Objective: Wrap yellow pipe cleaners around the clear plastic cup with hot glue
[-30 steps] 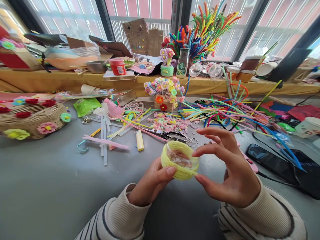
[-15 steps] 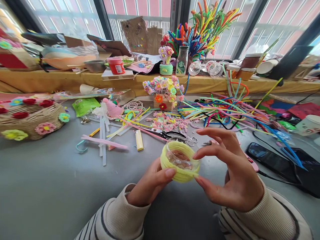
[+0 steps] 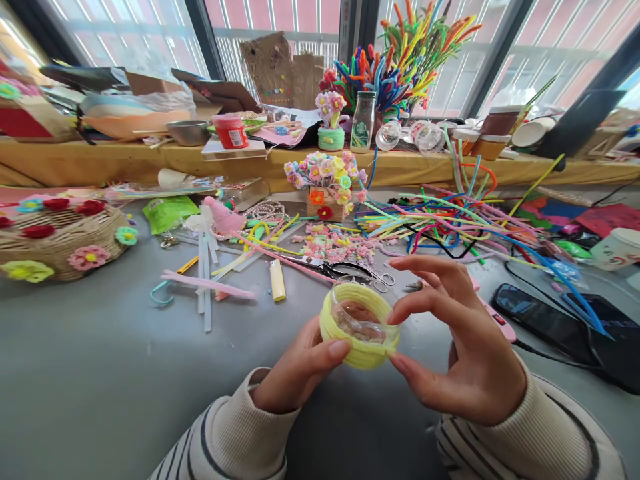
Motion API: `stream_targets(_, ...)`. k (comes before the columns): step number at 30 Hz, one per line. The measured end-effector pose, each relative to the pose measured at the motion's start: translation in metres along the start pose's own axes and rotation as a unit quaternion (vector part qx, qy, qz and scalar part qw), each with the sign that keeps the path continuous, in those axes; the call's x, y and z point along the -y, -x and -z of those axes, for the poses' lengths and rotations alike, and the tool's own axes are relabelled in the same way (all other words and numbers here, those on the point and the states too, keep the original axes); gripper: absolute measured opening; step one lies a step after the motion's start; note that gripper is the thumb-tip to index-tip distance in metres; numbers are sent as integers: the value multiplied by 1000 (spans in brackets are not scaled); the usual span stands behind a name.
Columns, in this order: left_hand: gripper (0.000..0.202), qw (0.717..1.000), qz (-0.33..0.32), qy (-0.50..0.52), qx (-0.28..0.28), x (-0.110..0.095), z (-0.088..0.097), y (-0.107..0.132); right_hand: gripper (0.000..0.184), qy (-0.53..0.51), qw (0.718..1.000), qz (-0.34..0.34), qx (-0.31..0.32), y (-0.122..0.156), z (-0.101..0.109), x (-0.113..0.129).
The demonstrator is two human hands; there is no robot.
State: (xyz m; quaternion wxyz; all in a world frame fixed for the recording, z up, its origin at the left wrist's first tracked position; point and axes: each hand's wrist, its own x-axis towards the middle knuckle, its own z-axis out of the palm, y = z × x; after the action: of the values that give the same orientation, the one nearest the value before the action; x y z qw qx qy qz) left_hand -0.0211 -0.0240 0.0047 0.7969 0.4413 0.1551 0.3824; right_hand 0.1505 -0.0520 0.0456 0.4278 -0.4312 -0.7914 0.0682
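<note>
A small clear plastic cup (image 3: 361,327), its outside wound with rows of fuzzy pale yellow pipe cleaner (image 3: 367,357), is held tilted above the grey table. My left hand (image 3: 300,365) grips it from the left, thumb along the near side and the other fingers hidden behind and below. At the right side, my right hand (image 3: 463,340) takes it between thumb and index finger: the thumb tip presses the yellow wrap and the index finger touches the clear rim. The other right fingers are raised and curved. Just beyond the cup lie black-handled scissors (image 3: 345,270).
Clear glue sticks (image 3: 204,283), a pale yellow lighter (image 3: 277,281) and pipe cleaners (image 3: 440,220) lie about the table. A flower-trimmed basket (image 3: 60,243) stands left, a phone (image 3: 540,320) and cable right. Behind them are a small flower box (image 3: 325,200) and a crowded ledge (image 3: 165,160).
Hardly anything differs. The cup has dipped very slightly, with both hands keeping the same hold on it. The whole view has shifted a touch.
</note>
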Motion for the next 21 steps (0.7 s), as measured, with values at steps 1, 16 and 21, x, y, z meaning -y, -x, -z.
stream_targets(1,47,1000,0,-1,-3,0,0,0,31,0,1000,1,0,0,0,0)
stream_targets(16,47,1000,4,-17,-3,-1,1,0,28,0,1000,-3,-2,0,-1,-1)
stream_targets(21,47,1000,20,-15,4,-2,2,0,29,1,1000,-1,4,1,-1,-2)
